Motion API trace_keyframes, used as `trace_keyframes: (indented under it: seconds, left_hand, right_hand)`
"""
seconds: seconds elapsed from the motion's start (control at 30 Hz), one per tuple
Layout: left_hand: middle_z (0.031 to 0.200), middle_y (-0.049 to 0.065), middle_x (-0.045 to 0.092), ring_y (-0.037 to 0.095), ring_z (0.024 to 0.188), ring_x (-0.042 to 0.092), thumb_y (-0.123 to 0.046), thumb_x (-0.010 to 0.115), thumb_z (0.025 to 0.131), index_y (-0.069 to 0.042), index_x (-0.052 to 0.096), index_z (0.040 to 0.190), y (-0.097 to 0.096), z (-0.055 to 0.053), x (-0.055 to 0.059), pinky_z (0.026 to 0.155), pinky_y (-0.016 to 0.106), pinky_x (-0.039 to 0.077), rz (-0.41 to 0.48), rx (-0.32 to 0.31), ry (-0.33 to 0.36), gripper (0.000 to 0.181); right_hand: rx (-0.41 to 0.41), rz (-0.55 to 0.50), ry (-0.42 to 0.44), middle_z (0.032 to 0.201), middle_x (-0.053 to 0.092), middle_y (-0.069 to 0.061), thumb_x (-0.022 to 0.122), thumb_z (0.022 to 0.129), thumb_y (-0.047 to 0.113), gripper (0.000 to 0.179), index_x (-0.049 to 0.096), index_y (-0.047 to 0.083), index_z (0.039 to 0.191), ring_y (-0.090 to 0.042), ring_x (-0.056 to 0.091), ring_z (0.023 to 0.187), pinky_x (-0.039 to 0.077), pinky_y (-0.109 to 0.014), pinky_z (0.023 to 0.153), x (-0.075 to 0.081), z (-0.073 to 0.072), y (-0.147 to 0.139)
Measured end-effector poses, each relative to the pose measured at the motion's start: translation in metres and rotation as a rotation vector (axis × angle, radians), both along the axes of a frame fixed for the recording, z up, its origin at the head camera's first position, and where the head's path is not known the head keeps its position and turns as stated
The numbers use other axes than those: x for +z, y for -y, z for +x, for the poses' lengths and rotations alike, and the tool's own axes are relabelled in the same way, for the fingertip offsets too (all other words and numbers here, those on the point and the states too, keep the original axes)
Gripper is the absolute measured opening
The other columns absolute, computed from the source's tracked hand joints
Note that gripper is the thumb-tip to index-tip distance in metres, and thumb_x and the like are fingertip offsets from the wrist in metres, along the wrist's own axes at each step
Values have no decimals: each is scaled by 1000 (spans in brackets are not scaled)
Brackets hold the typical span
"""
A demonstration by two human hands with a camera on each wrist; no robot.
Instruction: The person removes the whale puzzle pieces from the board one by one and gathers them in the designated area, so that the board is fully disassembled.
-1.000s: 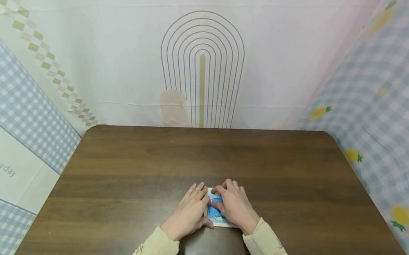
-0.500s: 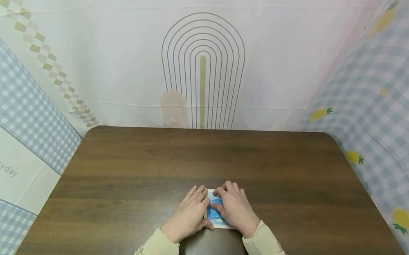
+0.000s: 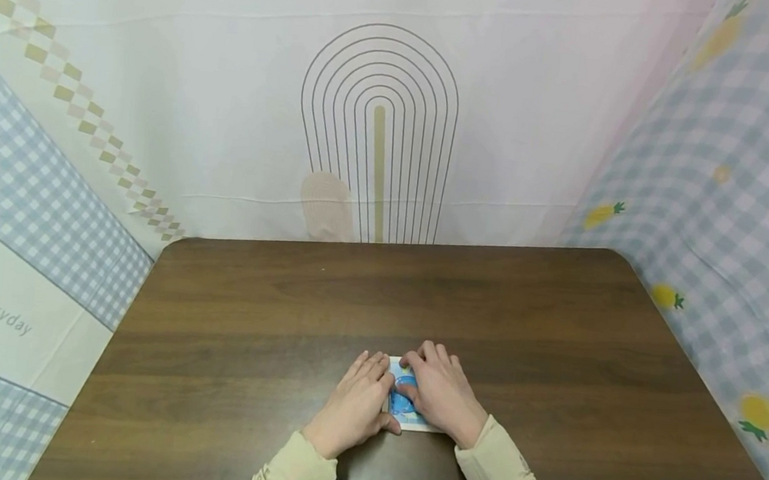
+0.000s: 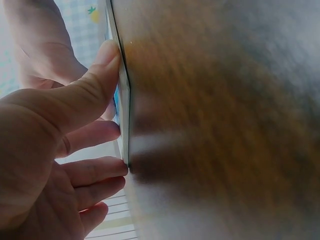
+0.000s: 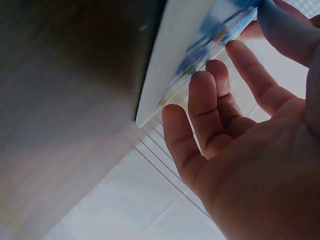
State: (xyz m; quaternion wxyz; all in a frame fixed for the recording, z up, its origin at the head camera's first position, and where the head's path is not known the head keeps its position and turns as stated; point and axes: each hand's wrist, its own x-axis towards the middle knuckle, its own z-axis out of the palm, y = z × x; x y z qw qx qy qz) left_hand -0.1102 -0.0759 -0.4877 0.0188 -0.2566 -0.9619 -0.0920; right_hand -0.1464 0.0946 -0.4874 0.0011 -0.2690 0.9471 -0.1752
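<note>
A small flat board (image 3: 403, 406) with a white border and a blue picture lies on the brown table. My left hand (image 3: 356, 403) rests along its left edge, fingers fairly straight. Its thumb (image 4: 107, 55) lies against the edge, and several fingertips touch the same side further along. Over the right part of the board is my right hand (image 3: 441, 391), covering much of the picture. Thumb and forefinger rest on the picture a little apart. In the right wrist view, its loosely bent fingers (image 5: 202, 95) come up against the picture side of the board (image 5: 175, 60).
Around the hands spreads the brown wooden table (image 3: 267, 298). Behind it hangs a white cloth (image 3: 231, 101) with arch lines. A blue checked cloth with pineapples (image 3: 724, 249) borders the right side, and another checked cloth (image 3: 37, 160) the left.
</note>
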Motion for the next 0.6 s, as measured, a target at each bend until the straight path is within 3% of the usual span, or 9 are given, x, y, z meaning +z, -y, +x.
trace_keyframes:
  seconds: [0.6]
  left_hand:
    - [134, 20, 55, 31, 129, 48, -50, 79, 72, -9, 64, 98, 0, 1, 1, 114, 45, 28, -10, -7, -6, 51]
  right_hand:
    - [-24, -14, 21, 98, 51, -2, 76, 84, 32, 35, 65, 12, 110, -23, 46, 92, 38, -37, 74, 0, 2, 2]
